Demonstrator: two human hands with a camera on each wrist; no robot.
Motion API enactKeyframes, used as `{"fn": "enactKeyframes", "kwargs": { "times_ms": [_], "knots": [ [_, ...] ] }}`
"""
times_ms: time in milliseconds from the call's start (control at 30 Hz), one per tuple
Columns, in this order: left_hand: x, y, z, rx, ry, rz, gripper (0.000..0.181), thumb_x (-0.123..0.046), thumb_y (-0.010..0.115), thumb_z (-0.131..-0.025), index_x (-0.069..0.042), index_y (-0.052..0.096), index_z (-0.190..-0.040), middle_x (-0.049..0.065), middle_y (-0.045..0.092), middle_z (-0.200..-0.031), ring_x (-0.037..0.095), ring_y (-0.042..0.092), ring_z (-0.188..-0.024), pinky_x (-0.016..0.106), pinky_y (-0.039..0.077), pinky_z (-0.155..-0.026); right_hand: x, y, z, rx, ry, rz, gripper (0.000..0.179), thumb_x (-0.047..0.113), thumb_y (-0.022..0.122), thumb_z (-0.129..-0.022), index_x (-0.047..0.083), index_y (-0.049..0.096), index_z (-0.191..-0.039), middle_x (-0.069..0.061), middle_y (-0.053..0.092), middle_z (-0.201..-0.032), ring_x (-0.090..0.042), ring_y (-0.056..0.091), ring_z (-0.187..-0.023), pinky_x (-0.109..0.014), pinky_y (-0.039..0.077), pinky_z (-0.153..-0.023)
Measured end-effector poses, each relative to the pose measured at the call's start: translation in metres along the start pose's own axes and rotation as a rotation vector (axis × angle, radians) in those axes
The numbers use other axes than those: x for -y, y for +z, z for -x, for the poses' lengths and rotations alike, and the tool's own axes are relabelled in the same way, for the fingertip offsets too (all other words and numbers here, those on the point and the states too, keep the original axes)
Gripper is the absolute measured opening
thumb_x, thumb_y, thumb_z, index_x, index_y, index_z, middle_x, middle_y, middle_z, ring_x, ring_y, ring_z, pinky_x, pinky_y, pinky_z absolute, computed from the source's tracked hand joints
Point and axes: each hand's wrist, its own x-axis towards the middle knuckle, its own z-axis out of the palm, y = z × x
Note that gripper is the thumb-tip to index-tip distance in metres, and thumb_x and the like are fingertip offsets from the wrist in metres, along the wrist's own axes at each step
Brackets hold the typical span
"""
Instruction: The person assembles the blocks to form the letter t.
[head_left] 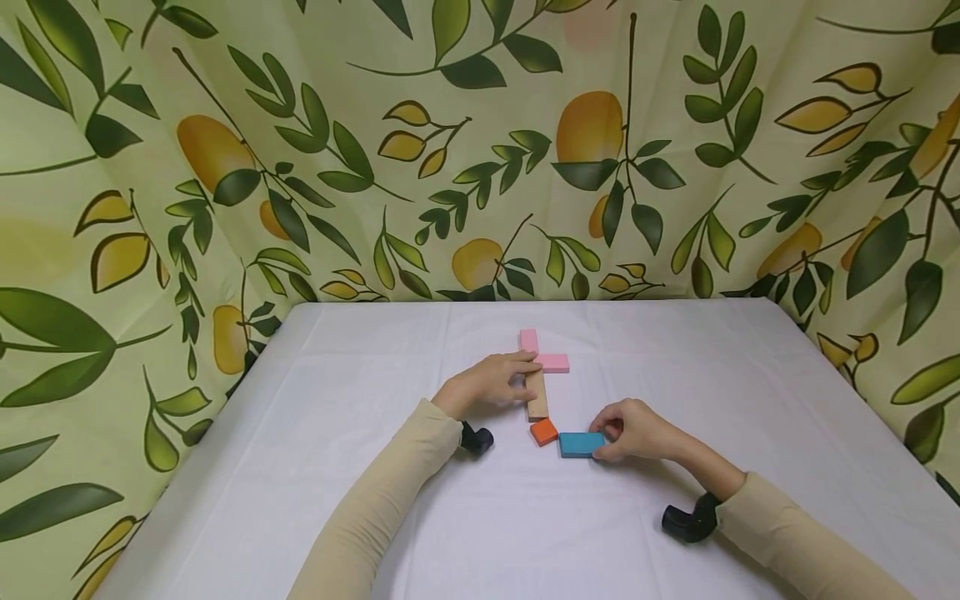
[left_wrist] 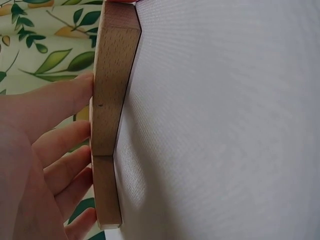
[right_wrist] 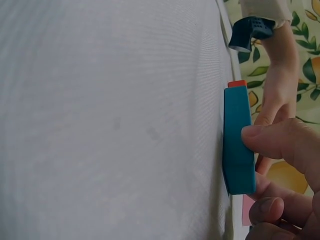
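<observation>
In the head view, my right hand (head_left: 637,429) pinches a blue rectangular block (head_left: 579,445) at its right end, thumb on the near side. The right wrist view shows the thumb against the same blue block (right_wrist: 237,140). An orange block (head_left: 543,432) lies turned at an angle just left of it. My left hand (head_left: 498,379) reaches over a plain wooden block (head_left: 537,400), its fingers extended and touching it. In the left wrist view two wooden blocks (left_wrist: 112,90) stand end to end, with the fingertips along their edge.
Two pink blocks, one crosswise (head_left: 555,363) and one lengthwise (head_left: 528,340), lie beyond the wooden ones. A white cloth (head_left: 300,400) covers the table. Black curved pieces (head_left: 690,521) sit at both wrists. A leaf-patterned curtain (head_left: 510,125) hangs behind.
</observation>
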Motion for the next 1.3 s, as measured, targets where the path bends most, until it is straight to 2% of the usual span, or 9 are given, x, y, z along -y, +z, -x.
{"fn": "enactKeyframes", "kwargs": {
  "times_ms": [333,600,867,1300],
  "knots": [
    [-0.001,-0.0006,0.0011,-0.003,0.0,0.01,0.057,-0.041,0.057,-0.094,-0.023,0.042,-0.147,-0.004,0.029,-0.161,0.02,0.027,-0.15,0.039,0.024,-0.124,0.0003,0.0004,0.0002,0.002,-0.003,0.004,0.026,0.013,0.08,-0.071,-0.001,0.071,-0.091,0.004,0.044,-0.064,0.002,0.037,-0.062,-0.016,0.03,-0.054],
    [-0.0016,-0.0015,0.0011,-0.009,0.037,-0.017,0.057,-0.039,0.057,-0.095,-0.019,0.042,-0.147,0.0,0.03,-0.16,0.021,0.028,-0.15,0.039,0.025,-0.124,0.0009,0.0002,0.0012,0.005,0.004,-0.025,0.027,0.013,0.08,-0.071,-0.002,0.071,-0.092,0.008,0.043,-0.063,0.002,0.037,-0.061,-0.016,0.031,-0.054],
    [-0.0014,-0.0018,0.0021,-0.001,0.021,-0.004,0.057,-0.039,0.057,-0.095,-0.021,0.041,-0.147,-0.002,0.028,-0.161,0.021,0.026,-0.15,0.04,0.024,-0.124,0.0005,0.0002,0.0014,0.004,0.0,-0.03,0.028,0.012,0.08,-0.072,-0.003,0.07,-0.094,0.008,0.044,-0.064,0.003,0.038,-0.061,-0.016,0.032,-0.054],
    [-0.0017,0.0007,0.0041,-0.019,0.031,-0.015,0.057,-0.039,0.056,-0.095,-0.02,0.042,-0.147,-0.001,0.03,-0.161,0.021,0.028,-0.15,0.04,0.025,-0.124,-0.0006,0.0004,0.002,0.008,-0.002,-0.032,0.031,0.013,0.079,-0.073,-0.005,0.07,-0.096,0.008,0.044,-0.064,0.002,0.038,-0.061,-0.016,0.031,-0.053]
  ]
}}
